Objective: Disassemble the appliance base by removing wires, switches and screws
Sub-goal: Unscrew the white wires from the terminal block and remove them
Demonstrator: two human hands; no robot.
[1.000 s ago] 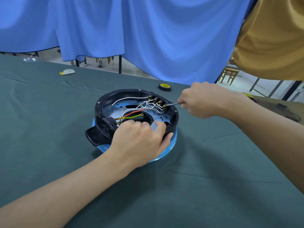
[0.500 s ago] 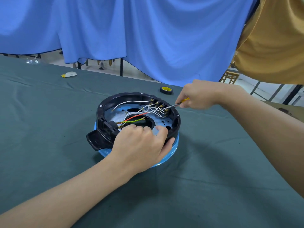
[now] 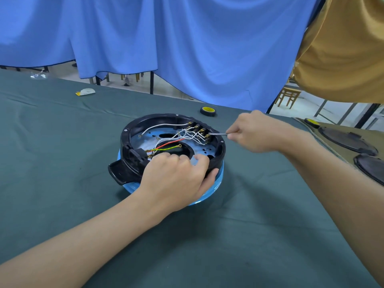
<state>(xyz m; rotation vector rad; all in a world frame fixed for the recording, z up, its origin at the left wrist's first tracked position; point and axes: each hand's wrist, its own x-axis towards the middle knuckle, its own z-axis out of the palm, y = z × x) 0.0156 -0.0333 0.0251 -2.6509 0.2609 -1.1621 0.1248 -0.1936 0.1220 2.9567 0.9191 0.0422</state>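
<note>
One round black base (image 3: pixel 127 163) lies at the middle of the green tabletop (image 3: pixel 62 167), open side up, with a blue shell (image 3: pixel 220 177) beneath it. Inside, white wires (image 3: pixel 188 133) run to a row of switches (image 3: pixel 200 129) at the far-right rim; a red wire (image 3: pixel 172 142) and a green-yellow wire (image 3: pixel 166 149) cross the metal plate. The left hand (image 3: pixel 176 179) grips the near rim, fingers curled inside and thumb outside. The right hand (image 3: pixel 255 132) has its fingers clamped on a screwdriver (image 3: pixel 218 134), whose tip is at the switches. A tape roll (image 3: pixel 207 111) lies beyond the base. Two black lids (image 3: pixel 349 142) lie far right.
</note>
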